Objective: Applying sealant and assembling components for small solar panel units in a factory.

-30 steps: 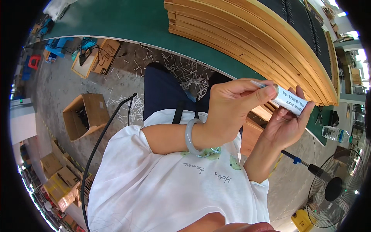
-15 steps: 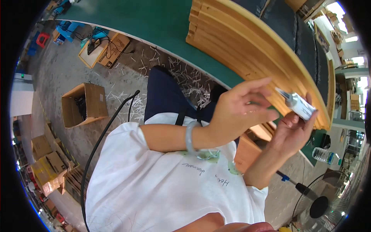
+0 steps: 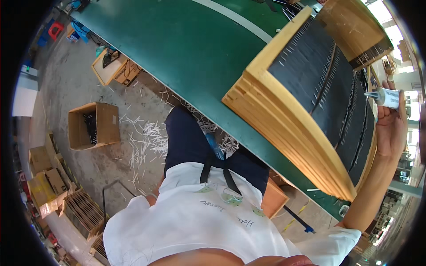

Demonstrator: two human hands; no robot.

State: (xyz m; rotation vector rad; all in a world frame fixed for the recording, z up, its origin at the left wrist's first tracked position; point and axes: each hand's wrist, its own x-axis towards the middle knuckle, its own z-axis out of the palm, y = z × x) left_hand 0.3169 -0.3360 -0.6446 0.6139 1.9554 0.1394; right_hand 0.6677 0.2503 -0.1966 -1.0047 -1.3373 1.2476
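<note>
My right hand (image 3: 391, 131) is raised at the far right, its fingers closed around a small white tube (image 3: 388, 98) with a pointed grey nozzle. The nozzle points left, over the far right part of a stack of wooden frames (image 3: 284, 128). Inside the top frame lies a black panel (image 3: 301, 75) with long dark seams and rows of short pale marks. Only a little of my left arm shows below its sleeve, beside my body, and the left hand is out of sight.
The stack stands on a green table (image 3: 186, 57). An open cardboard box (image 3: 353, 29) is behind it. On the floor lie white paper strips (image 3: 151, 139), another open carton (image 3: 108, 126) and a wooden-edged box (image 3: 106, 66). Flattened cardboard (image 3: 82, 213) leans at lower left.
My right hand has carried the tube up and to the right, beside the panel. The left hand has dropped away from the tube and out of view. The whole view has turned.
</note>
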